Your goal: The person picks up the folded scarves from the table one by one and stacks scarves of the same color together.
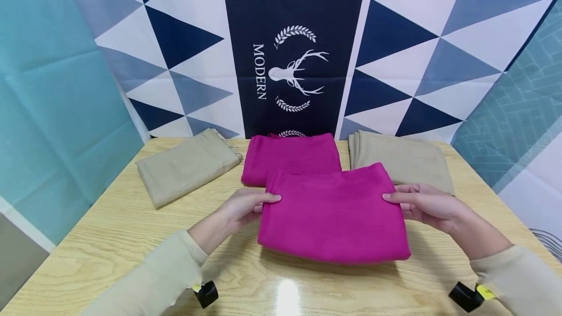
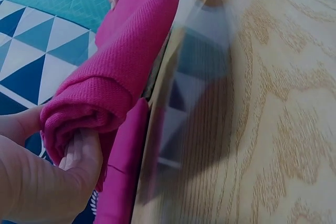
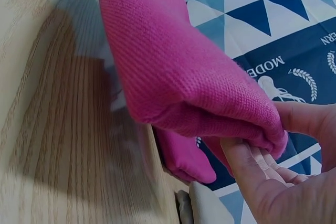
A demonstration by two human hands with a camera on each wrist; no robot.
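Head: raised cloth (image 1: 334,216), hands (image 1: 247,207) (image 1: 428,207) at edges

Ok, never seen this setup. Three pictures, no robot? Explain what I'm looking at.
Right, no robot: these are a person's bare hands. The wide picture comes from a camera worn on the head, looking forward and down. The other two come from cameras worn on the wrists, one per hand, so the same work shows close up from either side.

The left hand and right hand grip opposite ends of a folded magenta cloth, held above a wooden table. Farther back on the table lie three more folded cloths: a left beige cloth, a second magenta cloth in the middle, and a right beige cloth.
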